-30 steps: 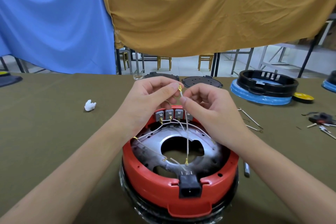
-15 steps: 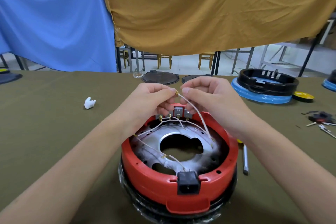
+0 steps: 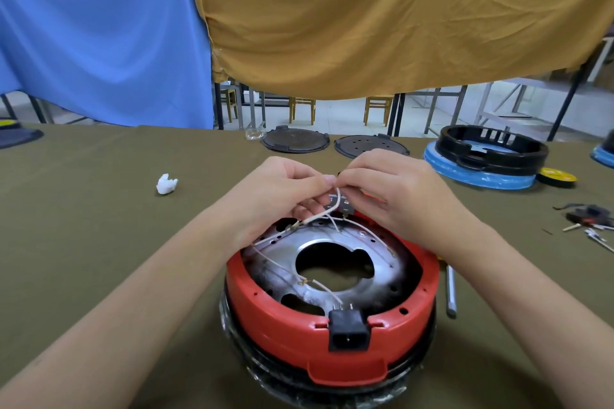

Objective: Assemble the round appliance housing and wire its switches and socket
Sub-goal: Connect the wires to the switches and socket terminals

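A round red housing (image 3: 285, 319) sits upside down on the green table, with a silver metal plate (image 3: 375, 279) inside it. A black socket (image 3: 348, 330) is fixed in its near rim. Grey switches (image 3: 342, 204) line the far rim, partly hidden by my fingers. My left hand (image 3: 282, 196) and my right hand (image 3: 395, 189) meet above the switches and pinch the end of a thin white wire (image 3: 336, 201) between fingertips. The wire loops down toward the plate. Other white wires (image 3: 327, 287) run across the plate to the socket.
A metal rod (image 3: 451, 292) lies right of the housing. A black housing on a blue base (image 3: 488, 156) and a yellow disc (image 3: 556, 175) stand at the back right, loose terminals (image 3: 588, 219) at far right. Two dark round lids (image 3: 295, 140) lie behind. A white crumpled scrap (image 3: 166, 183) lies left.
Both hands have drawn further from me over the switches. The wire, first hanging straight down to the socket side, is now bent into a short loop at the fingertips.
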The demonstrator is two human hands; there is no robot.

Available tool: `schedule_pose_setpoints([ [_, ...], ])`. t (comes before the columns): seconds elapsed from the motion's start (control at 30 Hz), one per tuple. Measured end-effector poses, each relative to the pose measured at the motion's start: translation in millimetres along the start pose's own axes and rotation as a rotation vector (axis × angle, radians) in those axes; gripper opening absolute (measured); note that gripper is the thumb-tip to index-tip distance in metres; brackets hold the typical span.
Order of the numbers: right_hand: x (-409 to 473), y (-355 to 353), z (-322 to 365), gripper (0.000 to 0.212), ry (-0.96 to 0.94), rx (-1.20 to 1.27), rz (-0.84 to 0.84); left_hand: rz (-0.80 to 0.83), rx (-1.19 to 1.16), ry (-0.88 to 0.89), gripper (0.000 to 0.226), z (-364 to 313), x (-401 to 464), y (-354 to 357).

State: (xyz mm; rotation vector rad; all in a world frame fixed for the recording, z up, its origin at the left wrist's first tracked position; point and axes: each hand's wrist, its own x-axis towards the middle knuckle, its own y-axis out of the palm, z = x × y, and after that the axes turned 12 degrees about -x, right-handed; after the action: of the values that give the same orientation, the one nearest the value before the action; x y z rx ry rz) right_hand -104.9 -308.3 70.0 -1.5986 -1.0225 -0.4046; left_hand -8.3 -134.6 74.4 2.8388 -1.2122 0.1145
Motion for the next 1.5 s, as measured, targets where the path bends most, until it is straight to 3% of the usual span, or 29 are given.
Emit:
schedule_pose_setpoints([
  [0.13, -5, -2, -9, 0.005, 0.043, 0.008, 0.078, -0.098, 0.45, 0.273, 0.004, 2, 1, -8],
  [0.2, -7, -3, -13, 0.002, 0.046, 0.031, 0.162, -0.095, 0.606, 0.325, 0.006, 2, 1, -12],
  [0.37, -1, 0, -8, 0.021, -0.003, 0.027, 0.249, 0.137, 0.565, 0.117, 0.032, 2, -4, -2],
  [0.47, -1, 2, -5, 0.009, 0.004, 0.031, 0.264, 0.081, 0.518, 0.081, 0.022, 8, -3, 3],
  [0.7, -3, 3, -4, 0.004, 0.056, 0.075, 0.252, 0.051, 0.346, -0.026, 0.004, 9, -1, 9],
  [0.8, -6, 9, -12, 0.01, 0.338, 0.32, 0.249, 0.019, 0.354, -0.021, 0.008, 11, 3, 8],
  [0.9, -13, 15, -20, 0.027, 0.672, 0.527, 0.38, 0.036, 0.514, -0.021, 0.011, 10, 5, 8],
  [0.97, -18, 19, -22, 0.027, 0.808, 0.665, 0.463, 0.068, 0.649, -0.014, 0.013, 7, 7, 10],
  [1.07, -21, 22, -20, 0.03, 0.956, 0.785, 0.437, 0.088, 0.843, 0.033, 0.016, -1, 10, 13],
  [1.2, -23, 22, -10, 0.033, 1.031, 0.791, 0.386, 0.039, 1.133, 0.208, 0.022, -1, 6, 22],
  [1.5, -23, 19, -3, 0.034, 1.069, 0.827, 0.346, -0.057, 1.318, 0.539, 0.014, 18, -8, 25],
])
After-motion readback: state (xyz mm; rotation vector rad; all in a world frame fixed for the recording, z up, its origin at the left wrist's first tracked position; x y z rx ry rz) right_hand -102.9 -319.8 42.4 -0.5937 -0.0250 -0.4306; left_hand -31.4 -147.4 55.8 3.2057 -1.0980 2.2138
